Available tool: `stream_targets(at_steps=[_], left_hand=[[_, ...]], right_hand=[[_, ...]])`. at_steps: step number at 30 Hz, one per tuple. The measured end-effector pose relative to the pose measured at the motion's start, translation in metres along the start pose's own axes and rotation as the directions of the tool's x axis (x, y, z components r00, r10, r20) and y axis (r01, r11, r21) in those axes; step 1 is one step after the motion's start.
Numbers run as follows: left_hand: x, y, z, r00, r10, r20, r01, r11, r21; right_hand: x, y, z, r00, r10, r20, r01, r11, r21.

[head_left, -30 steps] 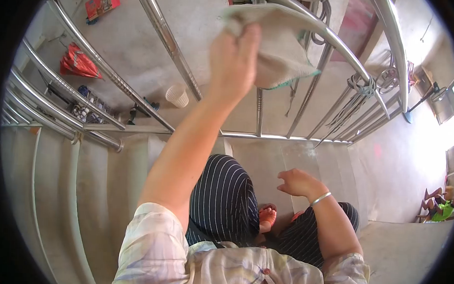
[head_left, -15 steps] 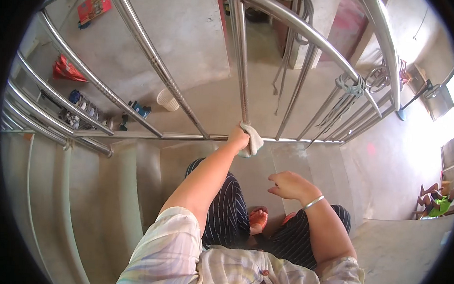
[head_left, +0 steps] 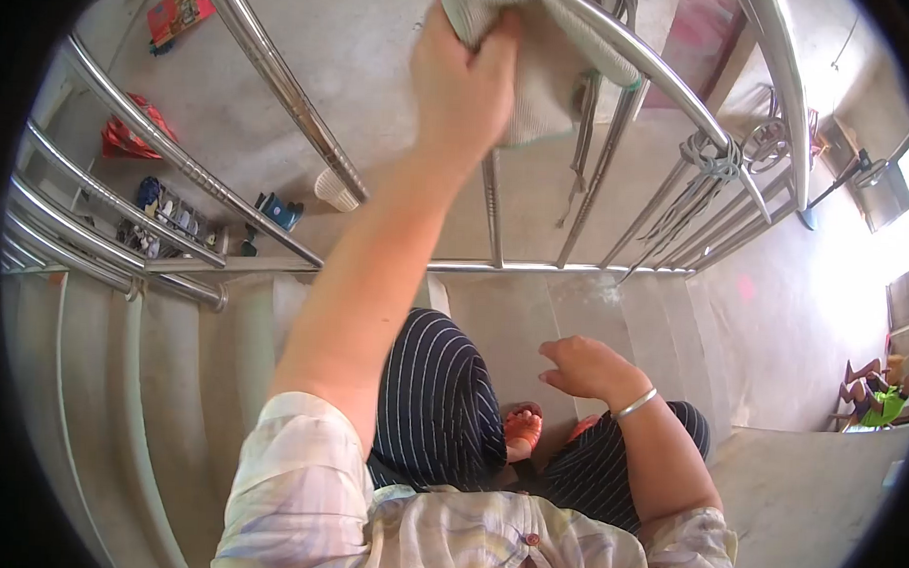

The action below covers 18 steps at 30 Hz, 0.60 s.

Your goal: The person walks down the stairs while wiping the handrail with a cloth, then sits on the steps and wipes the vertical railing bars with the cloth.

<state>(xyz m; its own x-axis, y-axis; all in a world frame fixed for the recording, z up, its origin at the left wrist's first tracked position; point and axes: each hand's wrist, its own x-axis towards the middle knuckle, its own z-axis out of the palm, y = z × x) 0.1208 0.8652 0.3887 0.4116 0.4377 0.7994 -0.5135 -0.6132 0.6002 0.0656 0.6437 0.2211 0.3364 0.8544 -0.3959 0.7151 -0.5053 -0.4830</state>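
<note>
The staircase [head_left: 196,375] extends along the near side of the metal railing [head_left: 286,83], the landmark of the view. Dark pinstriped trousers [head_left: 435,404] cover the wearer's bent legs, also on the railing's near side. A pale cloth with green edging [head_left: 546,97] lies against the railing's curved upper rail, grasped by the left hand [head_left: 466,89], whose fingers close around its gathered part. The right hand [head_left: 592,369] is released, its fingers loosely bent, on the near side of the railing. Grey cords [head_left: 714,158] are tied around the railing, to the right of the cloth. Beyond the railing, at left, are a red bag [head_left: 138,128] and a smaller white basket [head_left: 336,191]. A silver-coloured bangle [head_left: 637,403] encircles the right wrist.
</note>
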Motion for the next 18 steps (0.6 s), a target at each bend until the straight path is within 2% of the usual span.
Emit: stream_targets(at_steps=[3,5,7,9,10,11,12,13,15,16,17,18], left_hand=[[-0.055,-0.047,0.006,0.999,0.036,-0.014,-0.034,0.994,0.103],[-0.110,-0.079,0.007,0.993,-0.113,0.020,0.107,0.978,0.179],[-0.173,-0.124,0.004,0.905,-0.413,0.100,0.336,0.840,0.427],[-0.233,-0.172,0.004,0.740,-0.650,0.172,0.594,0.752,0.284],[-0.233,-0.165,0.003,0.743,-0.647,0.172,0.593,0.756,0.277],[-0.232,-0.158,0.002,0.545,-0.814,0.202,0.787,0.580,0.213],[-0.232,-0.154,0.001,0.311,-0.918,0.248,0.922,0.355,0.157],[-0.232,-0.155,0.001,0.319,-0.914,0.251,0.920,0.362,0.150],[-0.231,-0.160,-0.002,0.321,-0.930,0.180,0.838,0.368,0.402],[-0.231,-0.162,-0.004,0.322,-0.927,0.190,0.803,0.374,0.464],[-0.231,-0.164,-0.006,0.327,-0.925,0.191,0.800,0.379,0.465],[-0.209,-0.135,-0.010,0.357,-0.918,0.173,0.826,0.397,0.400]], right_hand=[[0.000,-0.006,-0.001,0.999,-0.031,-0.028,0.030,0.999,-0.038],[0.001,-0.006,0.003,0.998,-0.058,-0.009,0.058,0.998,-0.025],[0.002,-0.006,0.005,0.998,-0.060,0.004,0.060,0.998,-0.018],[0.003,-0.003,0.005,0.998,-0.059,0.009,0.059,0.998,-0.018],[0.004,0.000,0.006,0.998,-0.056,0.002,0.056,0.998,-0.001],[0.003,0.004,0.007,0.999,-0.052,-0.006,0.052,0.998,0.016],[0.002,0.008,0.007,0.999,-0.048,-0.008,0.048,0.999,0.008],[0.001,0.012,0.006,0.999,-0.014,-0.034,0.015,0.999,0.040],[0.002,0.018,0.005,0.997,0.019,-0.070,-0.014,0.997,0.075],[0.002,0.020,0.005,0.998,0.039,-0.049,-0.036,0.997,0.066],[0.002,0.021,0.005,0.998,0.058,-0.029,-0.056,0.997,0.056],[0.002,0.021,0.005,0.998,0.055,-0.036,-0.053,0.997,0.056]])
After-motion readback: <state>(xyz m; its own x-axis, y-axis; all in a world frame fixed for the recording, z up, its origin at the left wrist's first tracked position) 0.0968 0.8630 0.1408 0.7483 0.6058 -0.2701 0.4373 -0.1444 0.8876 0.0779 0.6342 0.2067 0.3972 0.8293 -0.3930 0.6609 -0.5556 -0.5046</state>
